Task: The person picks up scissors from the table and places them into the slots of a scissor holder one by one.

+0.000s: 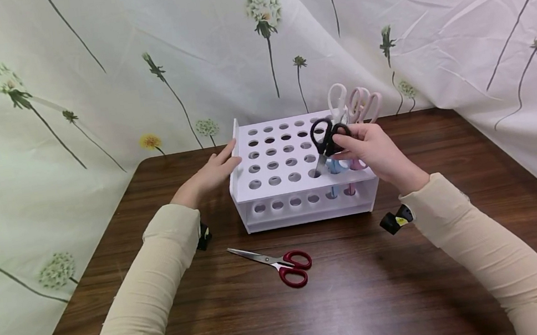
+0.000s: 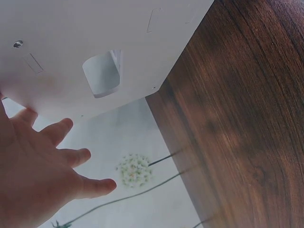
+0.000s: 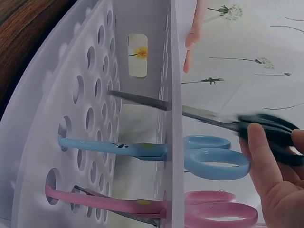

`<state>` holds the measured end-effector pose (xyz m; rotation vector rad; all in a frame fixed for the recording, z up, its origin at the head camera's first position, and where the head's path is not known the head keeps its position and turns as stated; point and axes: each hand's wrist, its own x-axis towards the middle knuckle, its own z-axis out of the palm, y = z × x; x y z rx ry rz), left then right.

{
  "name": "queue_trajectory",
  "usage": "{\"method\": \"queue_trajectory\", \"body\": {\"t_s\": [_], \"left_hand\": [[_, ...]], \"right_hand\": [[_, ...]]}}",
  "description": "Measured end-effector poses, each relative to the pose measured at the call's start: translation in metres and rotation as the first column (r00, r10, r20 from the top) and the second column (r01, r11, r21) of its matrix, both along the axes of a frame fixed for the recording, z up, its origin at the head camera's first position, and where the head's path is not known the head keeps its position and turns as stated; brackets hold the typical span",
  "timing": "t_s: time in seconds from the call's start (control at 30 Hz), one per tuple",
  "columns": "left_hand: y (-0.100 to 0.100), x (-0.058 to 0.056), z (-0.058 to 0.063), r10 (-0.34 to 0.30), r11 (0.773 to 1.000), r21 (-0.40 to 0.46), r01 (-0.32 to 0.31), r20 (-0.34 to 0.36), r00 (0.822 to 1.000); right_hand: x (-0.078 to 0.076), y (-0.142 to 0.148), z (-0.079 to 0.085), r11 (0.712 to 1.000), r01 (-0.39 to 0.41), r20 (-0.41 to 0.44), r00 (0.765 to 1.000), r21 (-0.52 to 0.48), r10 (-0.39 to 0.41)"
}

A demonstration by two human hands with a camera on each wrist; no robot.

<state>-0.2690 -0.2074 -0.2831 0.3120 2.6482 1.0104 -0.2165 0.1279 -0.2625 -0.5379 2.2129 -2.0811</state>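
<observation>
My right hand (image 1: pixel 380 155) pinches the handles of black-handled scissors (image 1: pixel 328 145) above a white rack (image 1: pixel 283 190) with rows of round holes. Their blade passes through a front-row hole, and in the right wrist view the blade (image 3: pixel 142 100) reaches close to the lower panel. Beside it, blue scissors (image 3: pixel 154 151) and pink scissors (image 3: pixel 142 206) stand in neighbouring holes. My left hand (image 1: pixel 209 176) touches the rack's left side panel with extended fingers. Red-handled scissors (image 1: pixel 274 260) lie on the table in front of the rack.
White-handled scissors (image 1: pixel 338 104) and pale pink pairs (image 1: pixel 354 106) stand in the rack's back right. The dark wooden table (image 1: pixel 364 290) ends at a flower-printed cloth (image 1: pixel 212 40) behind. An oval cut-out (image 2: pixel 102 73) pierces the rack's side panel.
</observation>
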Motion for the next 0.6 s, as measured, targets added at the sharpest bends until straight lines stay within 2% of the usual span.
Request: {"method": "queue_trajectory", "body": {"t_s": [0.13,0.6], "left_hand": [[0.0001,0.0005,-0.0003,0.007,1.000,0.008,-0.007,-0.001,1.000],[0.0005,-0.0005,-0.0006,0.013,1.000,0.028,-0.013,-0.004,1.000]], "right_hand": [[0.0007,-0.0003,-0.0010,0.999,0.017,-0.004,1.000,0.037,-0.017],[0.0020,-0.0018,0.0009,0.999,-0.002,-0.006,1.000,0.036,0.002]]}}
